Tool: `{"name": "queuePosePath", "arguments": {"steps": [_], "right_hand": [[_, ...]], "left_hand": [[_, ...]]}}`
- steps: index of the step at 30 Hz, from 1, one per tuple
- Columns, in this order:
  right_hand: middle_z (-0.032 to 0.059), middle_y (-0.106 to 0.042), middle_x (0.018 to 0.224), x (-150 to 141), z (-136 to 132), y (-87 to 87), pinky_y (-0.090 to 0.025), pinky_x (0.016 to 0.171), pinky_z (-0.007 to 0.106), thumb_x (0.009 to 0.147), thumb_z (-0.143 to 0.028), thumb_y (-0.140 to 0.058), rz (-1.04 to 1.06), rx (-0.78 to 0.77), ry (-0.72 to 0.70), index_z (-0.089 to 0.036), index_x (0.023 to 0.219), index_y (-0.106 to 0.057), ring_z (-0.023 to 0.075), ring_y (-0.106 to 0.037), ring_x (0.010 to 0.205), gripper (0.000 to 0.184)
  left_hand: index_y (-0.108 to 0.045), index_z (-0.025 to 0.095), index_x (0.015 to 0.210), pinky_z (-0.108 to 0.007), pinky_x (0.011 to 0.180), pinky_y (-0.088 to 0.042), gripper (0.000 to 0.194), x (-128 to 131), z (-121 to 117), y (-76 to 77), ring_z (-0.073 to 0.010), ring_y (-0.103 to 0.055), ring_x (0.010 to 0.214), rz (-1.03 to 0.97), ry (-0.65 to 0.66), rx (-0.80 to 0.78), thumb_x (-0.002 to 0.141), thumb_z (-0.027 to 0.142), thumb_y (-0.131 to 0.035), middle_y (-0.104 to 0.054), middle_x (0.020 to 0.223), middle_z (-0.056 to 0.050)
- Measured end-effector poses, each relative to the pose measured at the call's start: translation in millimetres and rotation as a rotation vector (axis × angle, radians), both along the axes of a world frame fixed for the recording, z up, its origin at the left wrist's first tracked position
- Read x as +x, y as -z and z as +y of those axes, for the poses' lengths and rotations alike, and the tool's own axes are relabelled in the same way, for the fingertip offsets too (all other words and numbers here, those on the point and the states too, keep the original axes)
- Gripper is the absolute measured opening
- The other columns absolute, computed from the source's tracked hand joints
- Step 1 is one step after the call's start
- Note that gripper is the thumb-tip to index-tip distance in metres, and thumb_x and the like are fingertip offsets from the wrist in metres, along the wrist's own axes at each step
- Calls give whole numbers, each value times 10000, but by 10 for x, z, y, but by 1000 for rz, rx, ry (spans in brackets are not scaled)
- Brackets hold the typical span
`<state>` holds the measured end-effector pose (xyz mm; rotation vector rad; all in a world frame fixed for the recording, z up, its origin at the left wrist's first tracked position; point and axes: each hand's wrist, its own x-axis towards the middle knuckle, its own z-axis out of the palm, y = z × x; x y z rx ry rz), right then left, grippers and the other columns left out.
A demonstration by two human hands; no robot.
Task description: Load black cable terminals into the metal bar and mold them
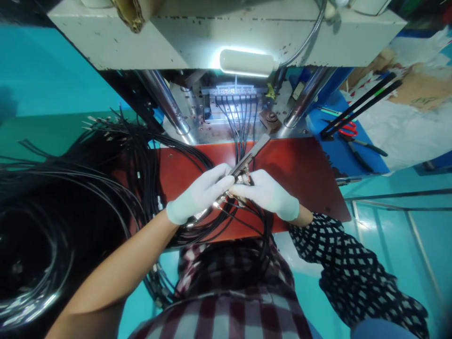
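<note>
My gloved left hand (205,192) is wrapped round a long flat metal bar (254,151), which lies at a slant above the red board. Pressed up against the bar's near side, my gloved right hand (264,192) has its thumb and fingers pinched on black cables with small metal connectors (241,180). The fingers partly hide these ends. More black cables (212,230) loop beneath both hands. Beyond them, a lit mold (235,113) in the press has several black cables (242,134) running out of it towards me, with a pale molded strip (235,89) at its top.
A red board (293,165) spans the front of the press, between two steel columns (169,106). Big bundles of black cable (106,136) are heaped at left. A lamp (247,62) hangs above the mold. On a blue shelf (370,157) at right lie pliers (360,157).
</note>
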<state>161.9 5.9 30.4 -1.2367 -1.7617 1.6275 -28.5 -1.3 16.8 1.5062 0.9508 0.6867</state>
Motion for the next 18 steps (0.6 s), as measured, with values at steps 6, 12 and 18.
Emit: {"name": "queuePosePath", "arguments": {"steps": [6, 12, 18], "right_hand": [[-2, -633, 666, 19, -22, 38, -440, 636, 262, 805, -380, -714, 35, 13, 5, -143, 700, -673, 136, -550, 659, 263], [18, -697, 795, 178, -162, 63, -504, 699, 290, 786, -305, -733, 80, -6, 264, -162, 942, -686, 151, -623, 698, 217], [35, -721, 828, 103, -243, 12, -497, 747, 301, 741, -345, -788, -21, 194, 430, -175, 837, -686, 189, -653, 786, 219]], "left_hand": [[-492, 181, 877, -257, 638, -376, 295, -5, -26, -50, -138, -410, 694, 134, -14, 107, 988, 451, -451, -444, 770, 9], [-465, 184, 859, -210, 506, -345, 334, 11, -30, -76, -99, -388, 587, -49, -53, -128, 953, 502, -503, -431, 701, 37], [-468, 167, 834, -182, 508, -345, 341, 24, -18, -46, -78, -389, 582, -112, -54, -169, 950, 482, -534, -435, 687, 38]]}}
